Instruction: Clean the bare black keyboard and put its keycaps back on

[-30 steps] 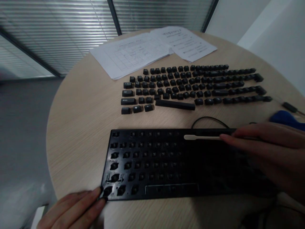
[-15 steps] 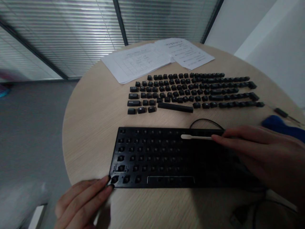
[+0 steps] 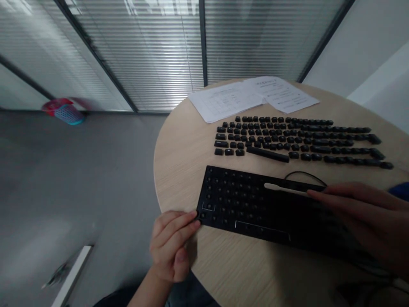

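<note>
A black keyboard (image 3: 236,200) with its keycaps off lies on the round wooden table, its bare switches showing. My left hand (image 3: 174,238) pinches the keyboard's near left corner with its fingertips. My right hand (image 3: 367,209) grips a white cotton swab (image 3: 287,190), which points left and lies over the keyboard's upper rows. I cannot tell whether its tip touches the switches. Shadow and my right hand hide much of the keyboard's right part. Behind the keyboard, black keycaps (image 3: 260,138) sit in rows, with the long space bar keycap (image 3: 268,154) at the front.
Printed papers (image 3: 223,102) lie at the table's (image 3: 188,149) far side. A thin black cable (image 3: 305,172) loops behind the keyboard. Something blue (image 3: 401,189) rests at the right edge. On the floor are a red and blue basket (image 3: 68,113) and a white bar (image 3: 73,277).
My view has swung left, so the table, keyboard and hands appear farther right and more floor shows. Both hands keep their grips, with the swab still over the upper rows.
</note>
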A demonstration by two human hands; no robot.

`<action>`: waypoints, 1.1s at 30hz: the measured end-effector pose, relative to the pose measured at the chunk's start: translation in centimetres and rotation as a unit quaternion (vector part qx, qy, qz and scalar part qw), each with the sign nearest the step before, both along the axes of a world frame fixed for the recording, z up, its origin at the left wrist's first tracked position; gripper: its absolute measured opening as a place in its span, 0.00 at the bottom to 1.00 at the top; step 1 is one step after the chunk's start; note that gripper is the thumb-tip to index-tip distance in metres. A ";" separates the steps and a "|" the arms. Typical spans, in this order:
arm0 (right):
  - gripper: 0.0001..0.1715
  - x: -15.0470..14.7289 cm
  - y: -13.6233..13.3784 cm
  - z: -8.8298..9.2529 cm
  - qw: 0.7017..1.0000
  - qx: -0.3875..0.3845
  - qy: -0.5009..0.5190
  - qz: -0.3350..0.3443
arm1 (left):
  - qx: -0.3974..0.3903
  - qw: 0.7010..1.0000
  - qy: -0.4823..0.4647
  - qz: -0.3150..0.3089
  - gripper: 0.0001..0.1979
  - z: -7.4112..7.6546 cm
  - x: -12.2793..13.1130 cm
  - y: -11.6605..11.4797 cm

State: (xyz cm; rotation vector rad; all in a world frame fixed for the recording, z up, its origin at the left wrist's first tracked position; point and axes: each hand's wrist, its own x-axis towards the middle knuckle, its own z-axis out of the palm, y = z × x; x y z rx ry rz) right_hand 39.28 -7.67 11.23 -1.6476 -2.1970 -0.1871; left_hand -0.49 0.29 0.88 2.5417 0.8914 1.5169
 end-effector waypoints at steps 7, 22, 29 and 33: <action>0.22 -5.3 4.5 1.5 0.998 -0.042 -0.013 0.052 | -0.003 1.000 -0.001 -0.011 0.23 0.0 0.1 0.0; 0.19 -8.7 10.7 3.5 0.980 -0.105 -0.056 0.156 | -0.002 0.999 -0.027 -0.028 0.21 0.0 0.3 0.0; 0.19 -11.2 10.9 2.9 0.981 -0.041 -0.131 0.138 | 0.002 0.999 -0.034 -0.024 0.20 0.2 0.5 0.0; 0.20 -11.6 10.9 3.5 0.979 0.011 -0.179 0.093 | 0.005 0.999 -0.039 -0.025 0.21 0.2 0.5 0.1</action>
